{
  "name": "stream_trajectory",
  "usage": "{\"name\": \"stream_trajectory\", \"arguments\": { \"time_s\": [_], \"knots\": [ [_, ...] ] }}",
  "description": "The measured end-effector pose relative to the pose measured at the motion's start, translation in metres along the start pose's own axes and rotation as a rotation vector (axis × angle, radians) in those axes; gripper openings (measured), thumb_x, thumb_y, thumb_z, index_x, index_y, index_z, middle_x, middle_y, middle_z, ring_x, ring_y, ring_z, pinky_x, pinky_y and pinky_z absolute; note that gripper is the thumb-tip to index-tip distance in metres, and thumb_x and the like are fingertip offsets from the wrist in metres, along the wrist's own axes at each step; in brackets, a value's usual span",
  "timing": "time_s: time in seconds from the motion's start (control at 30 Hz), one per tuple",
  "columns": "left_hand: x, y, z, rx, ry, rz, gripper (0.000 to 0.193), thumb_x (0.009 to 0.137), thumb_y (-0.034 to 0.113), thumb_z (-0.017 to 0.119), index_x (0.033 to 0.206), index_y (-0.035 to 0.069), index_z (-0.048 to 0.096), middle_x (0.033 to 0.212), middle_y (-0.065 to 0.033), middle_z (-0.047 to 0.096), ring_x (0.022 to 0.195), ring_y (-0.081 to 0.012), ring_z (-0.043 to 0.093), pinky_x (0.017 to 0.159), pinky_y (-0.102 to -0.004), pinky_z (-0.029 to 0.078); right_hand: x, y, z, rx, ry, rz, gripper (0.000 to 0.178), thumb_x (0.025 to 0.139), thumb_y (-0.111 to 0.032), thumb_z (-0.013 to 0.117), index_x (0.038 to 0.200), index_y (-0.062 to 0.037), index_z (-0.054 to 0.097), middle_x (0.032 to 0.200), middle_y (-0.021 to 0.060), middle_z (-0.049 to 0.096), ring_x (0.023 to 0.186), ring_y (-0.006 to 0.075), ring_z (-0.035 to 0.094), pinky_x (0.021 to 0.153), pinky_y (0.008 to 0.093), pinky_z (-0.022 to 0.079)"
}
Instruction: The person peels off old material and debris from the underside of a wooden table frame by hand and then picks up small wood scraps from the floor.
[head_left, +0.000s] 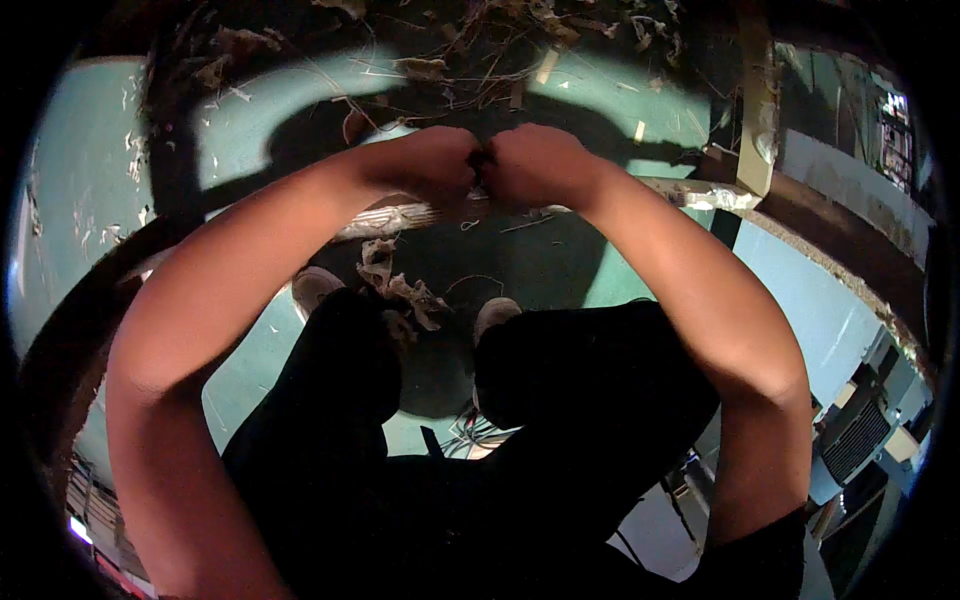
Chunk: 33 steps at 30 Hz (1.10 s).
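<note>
Both arms reach forward and curve inward, so the fists meet in front of me. My left hand (438,165) is closed, knuckles turned toward the other fist. My right hand (535,163) is closed too, almost touching the left. A small dark gap or thing shows between them; what the fingers hold, if anything, is hidden. Just below the hands runs a pale, rough crossbar (390,219), and from this picture I cannot tell whether they touch it.
A pale upright post (758,110) meets the crossbar at the right. Shreds and fibre scraps (425,68) litter the green floor ahead, with a torn clump (400,285) near my shoes. Cables (475,436) lie between my legs. A grey vented machine (855,440) stands at the right.
</note>
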<state>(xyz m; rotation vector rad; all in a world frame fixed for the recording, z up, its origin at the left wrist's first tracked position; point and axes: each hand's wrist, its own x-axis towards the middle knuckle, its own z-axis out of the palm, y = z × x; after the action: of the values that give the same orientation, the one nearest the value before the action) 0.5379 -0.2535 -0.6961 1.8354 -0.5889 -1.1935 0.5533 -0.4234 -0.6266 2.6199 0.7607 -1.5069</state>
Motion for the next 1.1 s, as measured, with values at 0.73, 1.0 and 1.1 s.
{"name": "stream_trajectory", "arguments": {
  "time_s": [0.73,1.0,1.1],
  "knots": [
    [-0.014,0.011,-0.018,-0.02,-0.011,0.057,0.033,0.097,0.03,0.063,0.098,-0.003,0.07,0.082,-0.0153,0.071,0.076,-0.0201,0.067,0.071,-0.0402,0.053,0.003,0.025,-0.021,0.342,-0.136,-0.212,0.024,0.087,-0.021,0.067,0.104,-0.0041,0.074,0.096,0.0169,0.074,0.088,0.0265,0.07,0.081,0.04,0.053],
    [-0.022,0.014,-0.018,-0.159,-0.093,0.027,0.032,0.096,0.028,0.059,0.098,-0.002,0.071,0.081,-0.0127,0.071,0.071,-0.021,0.068,0.067,-0.04,0.054,0.015,0.02,-0.007,0.42,-0.272,-0.087,0.03,0.093,-0.02,0.064,0.114,0.0009,0.069,0.101,0.0166,0.074,0.089,0.0248,0.069,0.081,0.041,0.053],
    [-0.019,0.021,-0.019,-0.125,-0.08,-0.024,0.033,0.091,0.029,0.06,0.096,-0.001,0.073,0.083,-0.0169,0.073,0.077,-0.0268,0.07,0.074,-0.0431,0.053,0.029,0.032,0.016,0.355,-0.151,-0.13,0.028,0.094,-0.018,0.061,0.113,0.0002,0.069,0.101,0.0187,0.074,0.087,0.0274,0.069,0.081,0.0415,0.053]
  ]
}}
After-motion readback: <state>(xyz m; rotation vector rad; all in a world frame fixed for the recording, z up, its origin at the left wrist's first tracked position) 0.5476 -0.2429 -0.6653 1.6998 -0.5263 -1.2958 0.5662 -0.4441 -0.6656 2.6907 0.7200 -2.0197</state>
